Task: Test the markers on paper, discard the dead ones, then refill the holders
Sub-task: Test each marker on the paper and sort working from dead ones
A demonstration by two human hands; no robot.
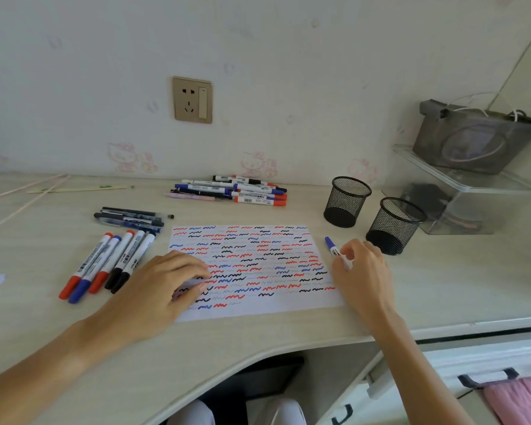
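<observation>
Holders (347, 201) stand empty; right hand (360, 265) fingers pinch blue marker (334, 250), left hand (163, 283) flat on paper (258, 265).

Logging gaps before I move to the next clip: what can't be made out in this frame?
- Head view: whether the blue marker is capped at its far end; the right hand covers that end.
- Print on the marker pile: too small.
- Left hand hides part of the paper.
- Second holder: inside hidden by mesh.
</observation>
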